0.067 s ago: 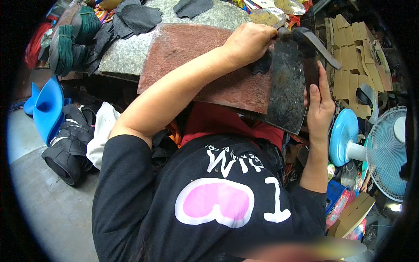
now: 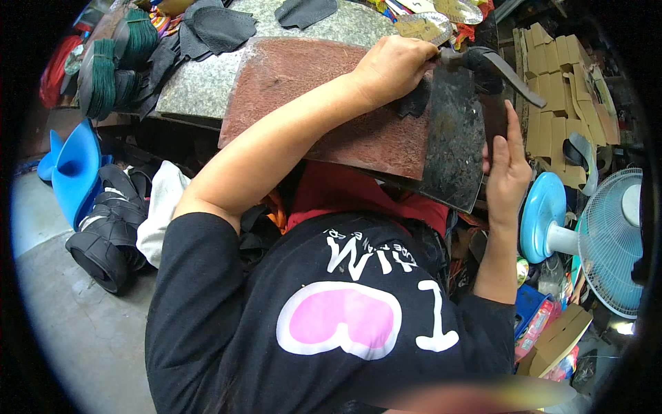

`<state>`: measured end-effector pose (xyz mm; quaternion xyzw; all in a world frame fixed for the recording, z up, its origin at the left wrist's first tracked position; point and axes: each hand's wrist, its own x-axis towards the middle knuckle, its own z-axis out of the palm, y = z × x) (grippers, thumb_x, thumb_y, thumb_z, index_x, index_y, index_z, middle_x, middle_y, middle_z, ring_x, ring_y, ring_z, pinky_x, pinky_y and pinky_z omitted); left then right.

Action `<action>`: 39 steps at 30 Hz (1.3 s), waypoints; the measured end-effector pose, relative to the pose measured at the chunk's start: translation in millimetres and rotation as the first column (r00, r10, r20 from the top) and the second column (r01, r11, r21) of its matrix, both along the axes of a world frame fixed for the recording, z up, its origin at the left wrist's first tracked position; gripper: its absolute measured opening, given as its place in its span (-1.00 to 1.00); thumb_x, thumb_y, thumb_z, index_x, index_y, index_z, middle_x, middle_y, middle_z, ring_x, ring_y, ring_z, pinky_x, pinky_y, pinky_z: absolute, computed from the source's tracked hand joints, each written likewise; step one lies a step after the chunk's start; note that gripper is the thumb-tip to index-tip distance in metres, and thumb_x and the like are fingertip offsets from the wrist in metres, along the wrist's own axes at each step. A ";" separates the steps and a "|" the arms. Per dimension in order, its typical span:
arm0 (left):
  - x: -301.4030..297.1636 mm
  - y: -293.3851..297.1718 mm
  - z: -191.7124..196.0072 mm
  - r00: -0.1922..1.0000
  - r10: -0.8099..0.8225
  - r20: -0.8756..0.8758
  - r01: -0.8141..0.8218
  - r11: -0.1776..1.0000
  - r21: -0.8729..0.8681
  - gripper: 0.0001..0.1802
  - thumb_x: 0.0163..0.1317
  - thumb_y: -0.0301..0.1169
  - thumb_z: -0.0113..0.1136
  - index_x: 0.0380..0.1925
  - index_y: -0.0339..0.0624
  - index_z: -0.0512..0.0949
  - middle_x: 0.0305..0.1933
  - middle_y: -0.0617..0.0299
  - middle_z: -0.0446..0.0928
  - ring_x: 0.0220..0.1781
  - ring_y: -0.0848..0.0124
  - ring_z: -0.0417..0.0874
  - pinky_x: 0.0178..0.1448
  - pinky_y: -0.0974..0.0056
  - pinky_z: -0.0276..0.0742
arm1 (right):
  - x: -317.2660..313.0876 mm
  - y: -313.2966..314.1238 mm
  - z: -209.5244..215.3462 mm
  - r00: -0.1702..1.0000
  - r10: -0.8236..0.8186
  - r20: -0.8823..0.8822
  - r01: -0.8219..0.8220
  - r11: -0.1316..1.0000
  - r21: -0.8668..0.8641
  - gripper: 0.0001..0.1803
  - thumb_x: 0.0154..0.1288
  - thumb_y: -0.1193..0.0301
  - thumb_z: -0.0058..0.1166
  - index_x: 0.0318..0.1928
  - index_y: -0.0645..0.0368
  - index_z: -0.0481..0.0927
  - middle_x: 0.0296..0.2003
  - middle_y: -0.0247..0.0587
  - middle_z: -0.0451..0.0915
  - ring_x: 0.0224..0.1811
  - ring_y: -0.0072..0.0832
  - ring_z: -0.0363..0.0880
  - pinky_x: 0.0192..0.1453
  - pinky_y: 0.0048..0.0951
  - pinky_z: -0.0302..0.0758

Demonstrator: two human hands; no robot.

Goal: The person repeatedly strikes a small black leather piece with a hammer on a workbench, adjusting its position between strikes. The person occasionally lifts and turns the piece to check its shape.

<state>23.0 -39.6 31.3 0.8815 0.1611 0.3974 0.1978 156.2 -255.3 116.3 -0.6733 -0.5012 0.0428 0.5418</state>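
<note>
Our left hand (image 2: 394, 67) pinches the strip (image 2: 514, 76) at the board's (image 2: 452, 152) far-right corner: probably light, bendy (best gripped by its end). Beside the board, our right hand's (image 2: 509, 176) hold we cannot tell.

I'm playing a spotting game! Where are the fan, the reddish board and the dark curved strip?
Fan (image 2: 612, 240): head view, on its round wire guard.
Reddish board (image 2: 300, 72): head view, on its surface above the forearm.
Dark curved strip (image 2: 512, 73): head view, midway along its length.

Reddish-brown board (image 2: 296, 79), blackish sheet (image 2: 452, 141), speckled grey tabletop (image 2: 200, 93)
</note>
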 end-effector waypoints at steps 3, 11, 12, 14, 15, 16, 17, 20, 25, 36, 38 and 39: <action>-1.3 -0.5 -1.4 0.997 -0.019 0.077 0.020 1.000 -0.015 -0.82 0.17 -0.45 0.23 -0.22 -0.25 0.59 -0.32 -0.06 0.62 -0.21 0.01 0.67 -0.15 0.10 0.59 | 0.9 -1.0 3.2 0.999 0.021 0.051 -0.012 0.987 -0.162 -0.56 0.49 0.32 -0.06 0.32 0.12 0.38 -0.41 -0.29 0.59 -0.54 -0.72 0.38 -0.48 -0.70 0.34; 2.7 0.9 0.1 1.000 0.005 0.014 -0.005 1.000 0.015 -0.82 0.19 -0.40 0.23 -0.24 -0.26 0.60 -0.31 -0.07 0.62 -0.22 0.01 0.67 -0.16 0.11 0.59 | 1.1 3.8 -14.6 0.995 0.083 -0.063 -0.099 0.940 -0.326 -0.51 0.50 0.34 -0.05 0.39 0.04 0.33 -0.43 -0.40 0.50 -0.52 -0.74 0.32 -0.48 -0.70 0.31; 1.8 2.3 -0.6 0.999 0.006 0.034 -0.005 1.000 -0.030 -0.82 0.19 -0.40 0.23 -0.25 -0.26 0.60 -0.31 -0.08 0.62 -0.22 0.00 0.67 -0.17 0.11 0.59 | 0.2 3.9 -24.3 0.971 0.059 -0.233 -0.119 0.961 -0.251 -0.55 0.48 0.35 -0.03 0.35 -0.03 0.40 -0.40 -0.42 0.49 -0.53 -0.77 0.30 -0.47 -0.67 0.32; -0.2 5.5 -3.4 0.999 0.024 0.041 -0.020 0.993 -0.114 -0.81 0.19 -0.39 0.24 -0.25 -0.25 0.60 -0.31 -0.09 0.61 -0.23 -0.01 0.67 -0.19 0.11 0.59 | 4.4 -0.7 -35.2 0.999 -0.012 0.033 0.022 0.953 -0.303 -0.55 0.51 0.31 -0.08 0.36 -0.07 0.38 -0.52 -0.51 0.42 -0.57 -0.79 0.23 -0.50 -0.70 0.25; -0.4 5.6 -5.7 0.999 0.029 0.023 -0.025 0.988 -0.154 -0.81 0.19 -0.39 0.24 -0.24 -0.25 0.60 -0.31 -0.10 0.61 -0.24 -0.03 0.67 -0.20 0.12 0.58 | 3.6 -2.6 -41.9 0.999 0.017 -0.051 -0.034 0.929 -0.369 -0.56 0.49 0.34 -0.04 0.34 -0.05 0.41 -0.32 -0.43 0.55 -0.53 -0.77 0.29 -0.45 -0.67 0.33; 0.2 7.0 -6.9 0.998 0.034 0.044 -0.026 0.987 -0.161 -0.80 0.19 -0.39 0.24 -0.23 -0.24 0.60 -0.30 -0.11 0.60 -0.24 -0.04 0.66 -0.20 0.12 0.58 | 4.7 -4.9 -45.3 0.998 0.023 -0.056 -0.043 0.922 -0.385 -0.56 0.48 0.34 -0.02 0.33 -0.05 0.42 -0.25 -0.37 0.58 -0.49 -0.73 0.35 -0.38 -0.64 0.37; -0.2 7.5 -8.2 0.998 0.032 0.053 -0.025 0.992 -0.121 -0.79 0.23 -0.39 0.23 -0.21 -0.30 0.60 -0.31 -0.06 0.65 -0.32 0.08 0.71 -0.24 0.20 0.60 | 3.0 -5.1 -51.0 0.994 0.082 0.069 -0.049 0.919 -0.392 -0.56 0.47 0.34 -0.01 0.32 -0.05 0.42 -0.17 -0.31 0.61 -0.46 -0.69 0.41 -0.32 -0.61 0.42; -1.2 11.8 -4.0 0.986 0.048 0.161 0.085 0.684 -0.725 -0.77 0.29 -0.39 0.21 -0.19 -0.37 0.61 -0.31 0.08 0.68 -0.34 0.31 0.72 -0.21 0.32 0.63 | -1.3 -7.2 -57.7 0.996 0.076 0.056 -0.043 0.891 -0.451 -0.56 0.45 0.33 0.02 0.31 -0.07 0.44 -0.06 -0.19 0.68 -0.38 -0.61 0.52 -0.19 -0.54 0.52; -22.0 40.6 17.5 0.772 0.215 0.598 0.447 0.485 -0.752 -0.85 0.40 -0.42 0.06 -0.18 -0.29 0.52 -0.24 0.21 0.59 -0.27 0.47 0.65 -0.11 0.41 0.63 | -0.8 -9.1 -61.6 0.993 -0.031 -0.116 -0.037 0.843 -0.537 -0.57 0.44 0.30 0.03 0.29 -0.05 0.47 -0.14 -0.20 0.68 -0.38 -0.61 0.52 -0.19 -0.52 0.52; -44.8 29.4 -11.8 0.915 0.191 0.356 0.180 0.596 -0.783 -0.78 0.32 -0.44 0.16 -0.17 -0.42 0.57 -0.29 0.12 0.64 -0.29 0.44 0.70 -0.25 0.42 0.68 | 46.8 5.2 -80.8 0.851 -0.062 0.522 0.267 0.906 -0.327 -0.69 0.21 0.34 0.25 -0.01 -0.03 0.68 -0.23 -0.26 0.64 -0.18 -0.33 0.58 -0.03 -0.34 0.49; -43.2 29.1 -13.7 0.912 0.171 0.373 0.192 0.625 -0.756 -0.77 0.29 -0.44 0.18 -0.19 -0.44 0.57 -0.33 0.12 0.64 -0.33 0.46 0.69 -0.29 0.43 0.67 | 48.4 14.7 -74.1 0.801 -0.023 0.598 0.282 0.896 -0.343 -0.74 0.20 0.32 0.25 -0.07 -0.03 0.70 -0.19 -0.29 0.60 -0.04 -0.29 0.50 0.07 -0.28 0.44; -43.0 29.2 -14.1 0.921 0.168 0.351 0.167 0.643 -0.747 -0.77 0.29 -0.44 0.19 -0.19 -0.44 0.57 -0.34 0.12 0.64 -0.34 0.47 0.69 -0.30 0.43 0.66 | 47.5 21.6 -69.6 0.758 0.001 0.653 0.283 0.900 -0.330 -0.75 0.20 0.32 0.24 -0.08 -0.03 0.70 -0.18 -0.29 0.60 -0.02 -0.27 0.49 0.09 -0.27 0.43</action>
